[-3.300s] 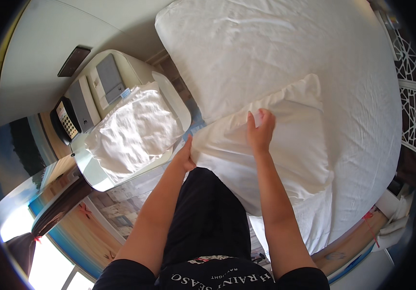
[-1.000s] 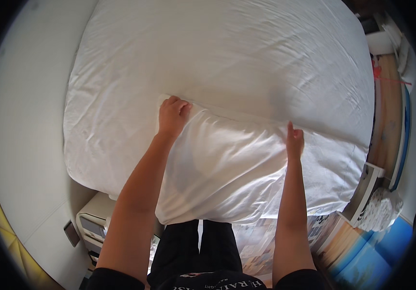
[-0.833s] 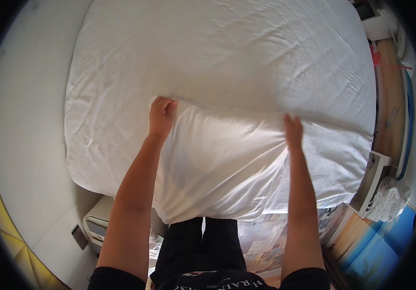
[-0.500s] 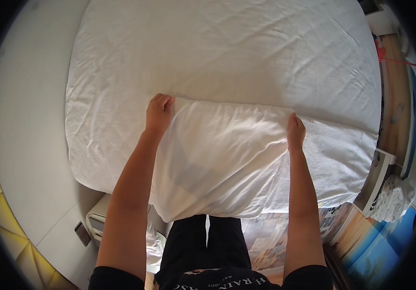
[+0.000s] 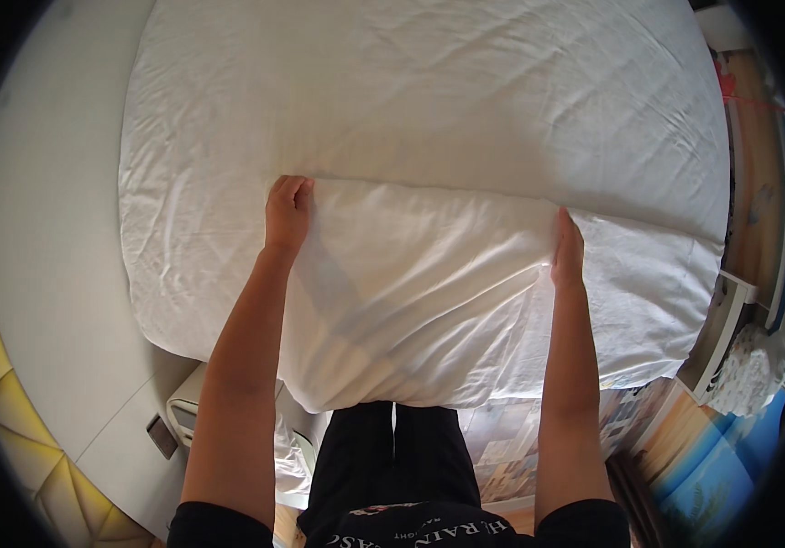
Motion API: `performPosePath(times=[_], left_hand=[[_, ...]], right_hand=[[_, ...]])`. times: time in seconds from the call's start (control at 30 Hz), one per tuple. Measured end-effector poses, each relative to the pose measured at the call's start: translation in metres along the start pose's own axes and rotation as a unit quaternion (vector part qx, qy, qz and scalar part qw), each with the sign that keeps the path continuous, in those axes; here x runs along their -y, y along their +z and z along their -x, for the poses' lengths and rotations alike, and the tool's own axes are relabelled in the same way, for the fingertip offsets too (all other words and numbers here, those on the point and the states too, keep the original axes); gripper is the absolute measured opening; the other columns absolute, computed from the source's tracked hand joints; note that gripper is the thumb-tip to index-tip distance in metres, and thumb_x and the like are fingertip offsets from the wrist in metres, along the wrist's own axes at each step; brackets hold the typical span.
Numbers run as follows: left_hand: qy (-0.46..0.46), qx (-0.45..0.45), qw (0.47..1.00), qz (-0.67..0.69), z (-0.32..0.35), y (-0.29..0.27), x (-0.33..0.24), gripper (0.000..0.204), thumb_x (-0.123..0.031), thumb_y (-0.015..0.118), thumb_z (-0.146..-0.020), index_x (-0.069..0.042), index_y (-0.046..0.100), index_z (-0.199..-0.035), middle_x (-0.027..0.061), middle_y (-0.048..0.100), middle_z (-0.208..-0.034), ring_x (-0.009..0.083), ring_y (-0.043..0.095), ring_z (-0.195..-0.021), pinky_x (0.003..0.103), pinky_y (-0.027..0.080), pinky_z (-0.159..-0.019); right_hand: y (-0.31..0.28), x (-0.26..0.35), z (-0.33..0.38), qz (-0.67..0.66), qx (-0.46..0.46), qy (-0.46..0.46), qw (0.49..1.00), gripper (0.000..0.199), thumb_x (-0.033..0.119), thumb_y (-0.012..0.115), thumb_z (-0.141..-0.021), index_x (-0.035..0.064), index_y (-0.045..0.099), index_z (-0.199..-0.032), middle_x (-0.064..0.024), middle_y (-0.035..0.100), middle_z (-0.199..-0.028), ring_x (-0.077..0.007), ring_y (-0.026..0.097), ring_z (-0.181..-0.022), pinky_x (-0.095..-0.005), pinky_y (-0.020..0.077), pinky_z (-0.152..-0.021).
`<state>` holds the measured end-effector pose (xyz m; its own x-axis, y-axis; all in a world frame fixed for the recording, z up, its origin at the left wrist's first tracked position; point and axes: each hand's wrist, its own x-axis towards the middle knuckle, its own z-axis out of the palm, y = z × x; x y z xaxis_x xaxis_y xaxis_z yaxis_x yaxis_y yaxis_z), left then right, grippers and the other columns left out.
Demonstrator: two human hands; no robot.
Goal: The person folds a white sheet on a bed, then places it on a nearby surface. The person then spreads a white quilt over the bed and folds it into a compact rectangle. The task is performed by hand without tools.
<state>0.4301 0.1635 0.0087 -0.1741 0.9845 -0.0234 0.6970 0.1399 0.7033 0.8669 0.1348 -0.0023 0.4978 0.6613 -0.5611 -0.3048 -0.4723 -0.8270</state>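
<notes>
A white sheet [image 5: 429, 274] lies folded back over the near edge of a bed covered in white cloth [image 5: 392, 91]. My left hand [image 5: 288, 212] is closed round the left end of the fold, its fingers curled and pressed together. At the other end my right hand [image 5: 568, 245] grips the folded cloth, thumb uppermost, the other fingers mostly out of sight. Creases run slantwise down from my right hand through the sheet. Its lower edge hangs against my legs.
A smooth pale panel [image 5: 55, 237] with yellow quilted padding [image 5: 0, 393] runs along the left. A white cabinet [image 5: 187, 406] stands below the bed's left corner. Right of the bed are a white frame [image 5: 726, 338] and a bundle of patterned white cloth [image 5: 748, 373].
Both hands have moved slightly apart, the left one leftward and the right one rightward. The folded edge between them is straighter and wider.
</notes>
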Motion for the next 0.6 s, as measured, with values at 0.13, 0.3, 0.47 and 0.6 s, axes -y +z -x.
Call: performPosePath(times=[0.13,0.3,0.47,0.6], left_hand=[[0.045,-0.032,0.998,-0.021,-0.001,0.004,0.006,0.015,-0.014,0.054,-0.091,-0.001,0.060,-0.085,0.0118,0.059,-0.085,0.0293,0.055,-0.080,0.037,0.045,-0.072],[0.047,-0.043,0.996,-0.065,-0.011,0.005,0.008,0.021,-0.019,0.051,-0.094,-0.001,0.059,-0.093,0.0126,0.060,-0.091,0.0299,0.054,-0.087,0.039,0.044,-0.079],[-0.013,-0.078,0.995,-0.054,0.016,-0.012,0.024,0.030,-0.020,0.047,-0.095,-0.004,0.050,-0.121,0.0166,0.048,-0.126,0.0328,0.043,-0.117,0.042,0.033,-0.100],[-0.097,-0.091,0.987,-0.092,0.104,-0.021,0.039,0.046,-0.020,0.051,-0.093,-0.002,0.038,-0.134,0.0201,0.036,-0.139,0.0367,0.029,-0.129,0.046,0.023,-0.108]], right_hand=[[0.008,0.008,-0.014,0.261,0.093,-0.062,0.959,0.036,0.034,0.062,-0.088,0.0066,0.050,-0.068,0.0038,0.039,-0.063,-0.0073,0.033,-0.061,-0.0269,0.0325,-0.056],[0.011,0.020,-0.012,0.364,0.003,-0.217,0.906,0.031,0.030,0.056,-0.093,0.0038,0.055,-0.077,-0.0036,0.050,-0.066,-0.0119,0.043,-0.062,-0.0291,0.0391,-0.059],[0.027,-0.006,0.037,0.458,-0.120,-0.415,0.777,0.035,0.028,0.055,-0.092,0.0115,0.052,-0.123,-0.0114,0.044,-0.131,-0.0296,0.040,-0.122,-0.0443,0.0298,-0.101],[0.043,-0.026,0.123,0.590,0.106,-0.433,0.673,0.054,0.032,0.056,-0.089,0.0210,0.040,-0.139,-0.0121,0.019,-0.151,-0.0391,0.011,-0.139,-0.0578,0.0136,-0.107]])
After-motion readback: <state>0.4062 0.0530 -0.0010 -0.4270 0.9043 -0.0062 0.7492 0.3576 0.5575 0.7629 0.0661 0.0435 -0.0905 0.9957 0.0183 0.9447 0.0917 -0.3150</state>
